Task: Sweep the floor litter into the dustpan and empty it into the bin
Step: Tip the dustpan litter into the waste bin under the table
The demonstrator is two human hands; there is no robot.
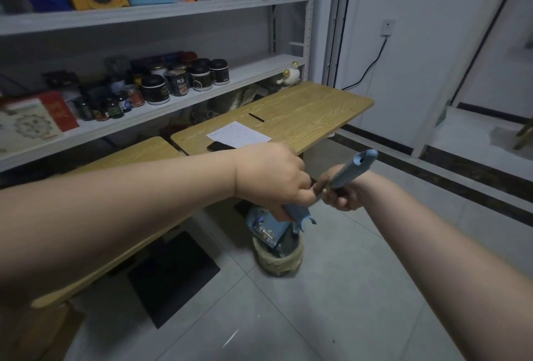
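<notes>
Now, both hands (L (271,176), R (343,192)) grip dustpan (269,226) handle, over bin (278,259)

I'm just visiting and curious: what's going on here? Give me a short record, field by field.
activity: tipping a dustpan over a bin
left hand: grips the blue dustpan handle
right hand: holds a blue broom handle
dustpan: tilted, mouth down over the bin, litter inside
bin: small, lined, on the tiled floor beside a wooden table
on the table: paper sheet, dark phone
</notes>
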